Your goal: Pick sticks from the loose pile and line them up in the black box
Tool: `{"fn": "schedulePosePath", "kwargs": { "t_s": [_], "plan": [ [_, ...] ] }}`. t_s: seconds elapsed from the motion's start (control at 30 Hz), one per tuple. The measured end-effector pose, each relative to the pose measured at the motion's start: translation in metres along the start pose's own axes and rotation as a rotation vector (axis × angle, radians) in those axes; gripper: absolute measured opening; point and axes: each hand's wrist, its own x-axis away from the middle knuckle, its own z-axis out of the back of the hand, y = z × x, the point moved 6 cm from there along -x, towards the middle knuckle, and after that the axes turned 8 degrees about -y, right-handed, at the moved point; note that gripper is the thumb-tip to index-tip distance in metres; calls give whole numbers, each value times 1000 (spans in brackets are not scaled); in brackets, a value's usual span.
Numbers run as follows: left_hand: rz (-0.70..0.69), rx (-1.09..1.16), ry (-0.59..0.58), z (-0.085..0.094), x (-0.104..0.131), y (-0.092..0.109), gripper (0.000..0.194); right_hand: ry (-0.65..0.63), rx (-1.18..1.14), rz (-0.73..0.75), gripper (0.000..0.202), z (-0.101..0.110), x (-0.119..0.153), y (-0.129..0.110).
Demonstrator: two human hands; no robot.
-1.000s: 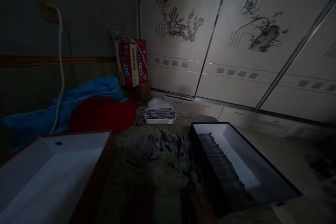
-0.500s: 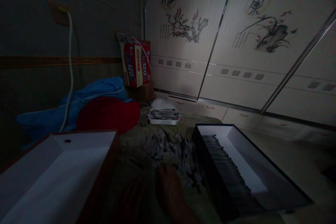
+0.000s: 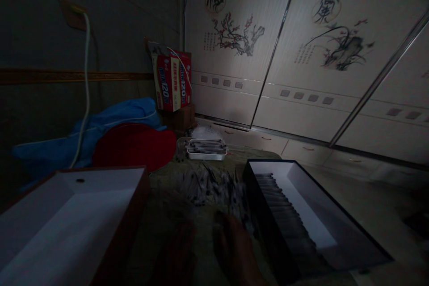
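Observation:
My right hand (image 3: 236,246) is over the near part of the table, left of the black-edged box (image 3: 348,216). Its fingers are curled, and what they hold, if anything, is lost in blur and darkness. Beside it, my left hand (image 3: 177,248) is a dim shape near the red-brown box (image 3: 90,219); its finger position is unclear. Just beyond both hands lies a loose spread of slim, dark-and-clear pen-like sticks (image 3: 208,187). Similar sticks (image 3: 288,214) lie side by side in a row along the left side of the black-edged box. The red-brown box shows a bare white inside.
A white tray (image 3: 207,156) full of similar sticks stands at the table's far end. Behind the left box lie a red round item (image 3: 134,147) and blue cloth (image 3: 124,111). A red carton (image 3: 172,80) and white sliding doors (image 3: 231,67) stand behind.
My right hand has moved right and slightly nearer to me. The left hand has also shifted a little right. The whole view has turned slightly, and the boxes appear a bit further left.

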Motion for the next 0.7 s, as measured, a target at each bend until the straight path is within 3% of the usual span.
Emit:
{"fn": "schedulePosePath", "kwargs": {
  "t_s": [0.1, 0.27, 0.4, 0.5, 0.6, 0.7],
  "plan": [
    [10, 1, 7, -17, -16, -10, 38, 98, -218, -33, 25, 17, 13, 8],
    [-17, 6, 9, -34, -26, -12, 37, 248, -357, -114, 30, 32, 28, 3],
    [-101, 24, -26, -39, -29, -7, 28, 231, -454, -148, 32, 36, 27, -2],
    [-136, 38, 18, -39, -27, -9, 27, 189, -506, -156, 30, 37, 25, 1],
    [-119, 80, 54, -41, -23, -17, 28, 147, -513, -169, 27, 35, 27, 3],
    [-81, 155, 15, -45, -21, -22, 25, 199, -539, -189, 31, 34, 31, 4]
  ]
}}
